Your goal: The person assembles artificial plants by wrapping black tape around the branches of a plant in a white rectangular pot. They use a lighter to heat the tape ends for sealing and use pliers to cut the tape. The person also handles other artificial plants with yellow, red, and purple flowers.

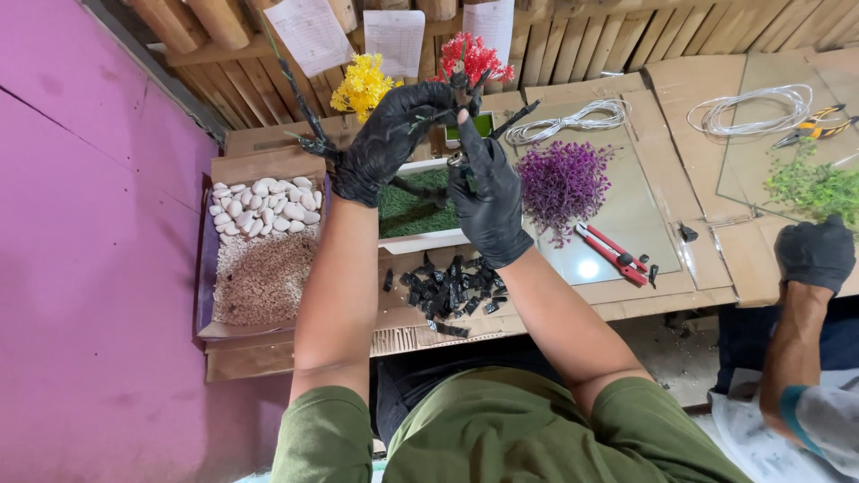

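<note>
Both my hands wear black gloves and work on a small dark artificial tree (313, 134) with bare branches. My left hand (386, 141) grips its trunk and branches from above. My right hand (488, 192) holds a branch tip, with a small metal tool partly hidden between the fingers. Below the tree stands a white rectangular planter (420, 240) filled with green moss. A pile of black cut pieces (447, 291) lies on the cardboard in front of it.
A box of white pebbles (264, 204) and brown gravel (264, 284) sits at the left. Purple foliage (562, 183), red cutters (613, 253), wire coils (573, 121), and yellow (362, 85) and red flowers (474, 55) lie around. Another person's gloved hand (814, 253) rests at the right.
</note>
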